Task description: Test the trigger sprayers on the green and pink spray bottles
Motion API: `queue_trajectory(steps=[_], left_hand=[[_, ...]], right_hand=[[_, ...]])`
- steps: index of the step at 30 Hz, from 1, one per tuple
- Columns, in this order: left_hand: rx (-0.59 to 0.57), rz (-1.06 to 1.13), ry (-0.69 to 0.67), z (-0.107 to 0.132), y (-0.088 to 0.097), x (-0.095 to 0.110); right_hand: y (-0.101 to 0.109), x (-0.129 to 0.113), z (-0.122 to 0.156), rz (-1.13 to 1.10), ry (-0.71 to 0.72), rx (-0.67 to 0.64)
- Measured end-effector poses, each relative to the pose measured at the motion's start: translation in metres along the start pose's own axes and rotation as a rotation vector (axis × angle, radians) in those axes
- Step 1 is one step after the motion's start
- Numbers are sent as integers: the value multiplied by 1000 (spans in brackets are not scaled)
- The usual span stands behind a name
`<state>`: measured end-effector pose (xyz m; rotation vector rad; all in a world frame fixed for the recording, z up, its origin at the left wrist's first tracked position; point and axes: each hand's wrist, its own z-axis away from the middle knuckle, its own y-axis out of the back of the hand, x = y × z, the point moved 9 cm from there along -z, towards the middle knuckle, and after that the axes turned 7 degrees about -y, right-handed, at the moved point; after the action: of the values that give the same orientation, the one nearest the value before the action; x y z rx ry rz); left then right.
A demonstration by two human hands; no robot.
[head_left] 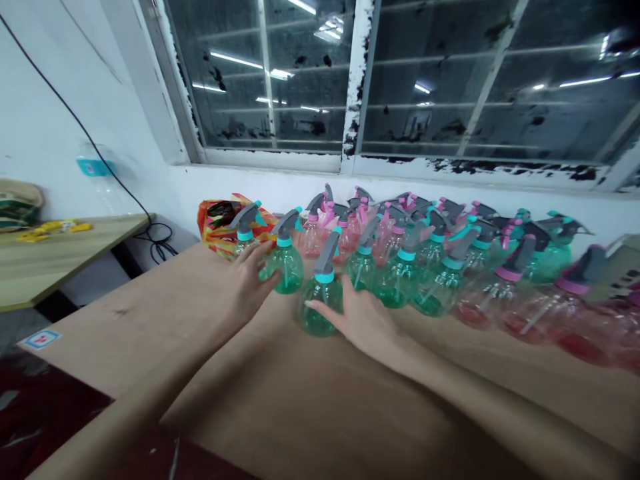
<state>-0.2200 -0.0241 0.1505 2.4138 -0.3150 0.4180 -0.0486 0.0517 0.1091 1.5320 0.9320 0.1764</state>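
Observation:
Several green and pink spray bottles with grey triggers stand crowded along the back of a brown cardboard-covered table (300,400). My left hand (249,283) reaches forward with fingers spread, its fingertips touching a green spray bottle (286,263) at the left of the group. My right hand (357,317) lies with fingers stretched out against the side of another green spray bottle (320,300) that stands nearest to me. Neither hand is wrapped round a bottle.
A red and yellow bag (220,223) lies behind the bottles at the left. A wooden side table (50,260) with yellow items stands at far left, a black cable (155,243) beside it. A window (380,80) with peeling frames runs above the white wall.

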Motion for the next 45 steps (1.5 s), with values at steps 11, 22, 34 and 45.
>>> queue_trajectory(steps=[11, 22, 34, 45], left_hand=[[-586, 370, 105, 40, -37, 115], [-361, 518, 55, 28, -106, 180], [-436, 675, 33, 6, -146, 207], [-554, 665, -10, -1, -153, 218]], right_hand=[[25, 5, 66, 31, 97, 62], [58, 61, 99, 150, 73, 235], [43, 194, 107, 54, 215, 87], [30, 216, 106, 13, 128, 9]])
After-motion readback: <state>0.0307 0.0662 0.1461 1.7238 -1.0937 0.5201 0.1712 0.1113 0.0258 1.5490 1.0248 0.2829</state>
